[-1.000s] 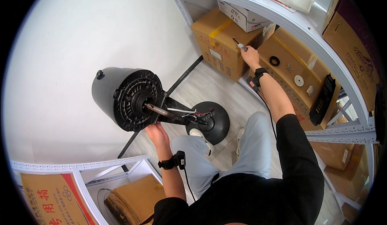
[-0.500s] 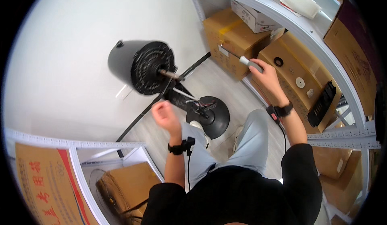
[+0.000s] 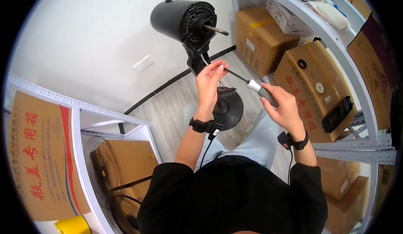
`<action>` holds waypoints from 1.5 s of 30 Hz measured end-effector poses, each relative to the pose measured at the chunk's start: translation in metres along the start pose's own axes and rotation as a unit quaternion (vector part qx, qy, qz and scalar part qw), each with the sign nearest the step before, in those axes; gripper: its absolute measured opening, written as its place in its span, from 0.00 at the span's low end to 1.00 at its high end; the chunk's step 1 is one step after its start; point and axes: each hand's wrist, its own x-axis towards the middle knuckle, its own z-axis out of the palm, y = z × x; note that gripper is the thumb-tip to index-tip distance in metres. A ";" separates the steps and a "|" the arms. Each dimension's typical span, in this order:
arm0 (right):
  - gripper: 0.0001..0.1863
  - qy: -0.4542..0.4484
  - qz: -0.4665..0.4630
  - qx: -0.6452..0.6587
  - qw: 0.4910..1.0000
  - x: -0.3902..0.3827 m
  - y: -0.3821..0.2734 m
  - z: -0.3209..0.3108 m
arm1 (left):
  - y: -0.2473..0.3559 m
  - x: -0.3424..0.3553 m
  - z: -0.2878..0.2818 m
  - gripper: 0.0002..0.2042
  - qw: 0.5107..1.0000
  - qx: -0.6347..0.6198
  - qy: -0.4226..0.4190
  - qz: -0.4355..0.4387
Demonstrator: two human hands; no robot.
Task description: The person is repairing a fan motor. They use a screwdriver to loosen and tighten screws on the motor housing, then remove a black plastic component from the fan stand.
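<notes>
My right hand [image 3: 281, 106] grips a screwdriver [image 3: 254, 86] by its grey-and-white handle, shaft pointing up-left. My left hand [image 3: 208, 83] pinches at the screwdriver's tip on something small that I cannot make out. Behind the hands, a black fan motor housing [image 3: 170, 20] with an exposed metal shaft [image 3: 217, 29] is mounted on a black stand arm [image 3: 194, 57], partly hidden by my left hand. Its round base [image 3: 233, 110], with wires and a black fitting above it, rests on the floor between my legs.
The right shelf holds boxes [image 3: 258, 41], with a black ring [image 3: 301, 63], white disc [image 3: 319, 87] and black slotted part [image 3: 336, 114] on one. The left shelf [image 3: 105, 112] holds cartons and wire fan guards [image 3: 100, 158]. A white wall [image 3: 96, 36] stands behind the fan.
My left hand has left the housing's underside and risen to the screwdriver's tip. My right hand has brought the screwdriver leftward from the boxes. The housing appears higher and farther right in view.
</notes>
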 end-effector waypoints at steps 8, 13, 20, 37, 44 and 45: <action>0.19 -0.014 -0.059 -0.044 0.997 0.000 -0.022 0.004 | 0.013 -0.012 -0.023 0.12 0.997 -0.040 0.046 -0.040; 0.19 0.010 -0.070 -0.038 0.997 0.002 -0.024 0.006 | 0.015 -0.008 -0.033 0.10 0.991 -0.120 0.035 -0.058; 0.21 -0.010 -0.052 -0.059 0.997 0.001 -0.023 0.004 | 0.018 -0.008 -0.030 0.10 0.993 -0.102 0.011 -0.050; 0.21 0.152 -0.116 -0.052 0.980 0.024 -0.041 -0.018 | 0.084 0.002 0.015 0.17 0.996 0.007 -0.022 0.085; 0.21 0.151 -0.142 -0.070 0.976 0.053 -0.054 -0.017 | 0.105 0.035 -0.001 0.35 0.800 0.441 0.118 0.389; 0.21 0.152 -0.145 -0.074 0.975 0.056 -0.055 -0.016 | 0.112 0.042 0.003 0.37 0.777 0.455 0.097 0.424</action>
